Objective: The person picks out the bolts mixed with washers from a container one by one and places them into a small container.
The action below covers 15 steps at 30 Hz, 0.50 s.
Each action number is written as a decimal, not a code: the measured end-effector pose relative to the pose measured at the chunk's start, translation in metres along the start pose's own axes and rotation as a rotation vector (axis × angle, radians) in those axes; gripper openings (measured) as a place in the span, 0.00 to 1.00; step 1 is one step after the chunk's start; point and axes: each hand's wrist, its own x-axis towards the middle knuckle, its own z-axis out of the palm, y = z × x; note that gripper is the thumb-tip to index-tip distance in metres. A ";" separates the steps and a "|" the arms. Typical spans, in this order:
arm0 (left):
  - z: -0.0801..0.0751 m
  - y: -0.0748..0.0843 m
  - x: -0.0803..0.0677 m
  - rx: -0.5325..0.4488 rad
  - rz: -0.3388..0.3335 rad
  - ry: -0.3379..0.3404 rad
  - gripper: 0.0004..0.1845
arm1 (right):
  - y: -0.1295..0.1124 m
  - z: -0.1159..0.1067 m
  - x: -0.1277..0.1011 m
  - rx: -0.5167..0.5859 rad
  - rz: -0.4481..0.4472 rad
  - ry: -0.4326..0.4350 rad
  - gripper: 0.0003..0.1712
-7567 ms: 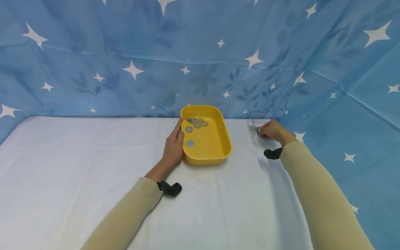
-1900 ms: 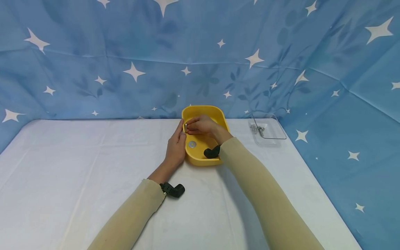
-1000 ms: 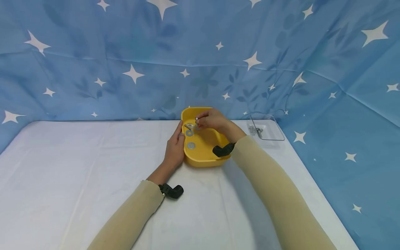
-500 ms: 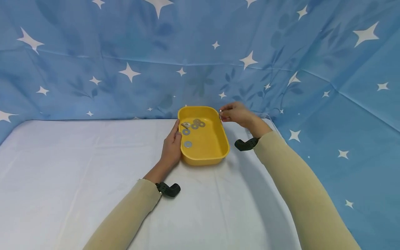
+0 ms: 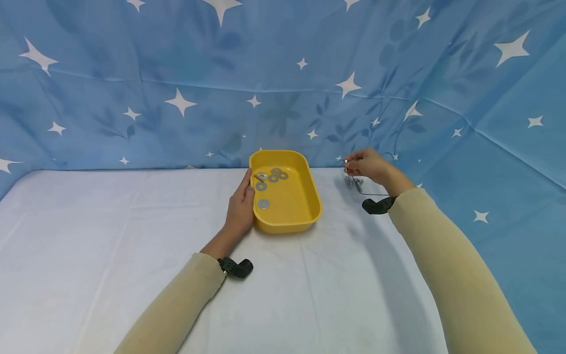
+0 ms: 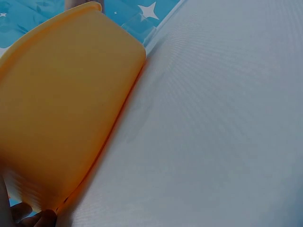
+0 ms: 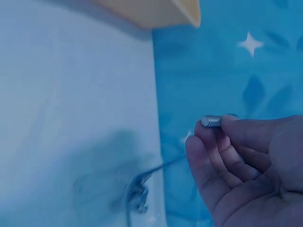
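White tablecloth [image 5: 110, 255] below blue star-printed backdrop [image 5: 177, 73]

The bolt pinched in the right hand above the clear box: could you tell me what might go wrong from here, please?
1. The right hand pinches the bolt only at its fingertips, so it could slip and roll off across the white table.
2. The clear box is hard to see and sits near the table's edge, so the drop may miss or a bump could shift it.

Bright, even light from overhead; soft shadows under the sleeves toward six o'clock (head view sharp), right wrist view blurred, dim and bluish, backdrop bowed at edges
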 end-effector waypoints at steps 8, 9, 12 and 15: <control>-0.001 0.000 0.000 -0.015 -0.006 -0.003 0.31 | 0.027 -0.010 -0.001 0.019 0.065 0.042 0.27; -0.001 0.000 0.000 -0.017 -0.006 -0.003 0.31 | 0.031 -0.011 -0.001 0.013 0.068 0.043 0.27; 0.000 0.001 0.000 -0.024 -0.012 -0.008 0.31 | 0.040 -0.015 -0.001 0.002 0.090 0.055 0.26; -0.002 -0.001 0.001 -0.029 -0.011 -0.014 0.31 | 0.047 -0.017 0.002 -0.014 0.113 0.058 0.25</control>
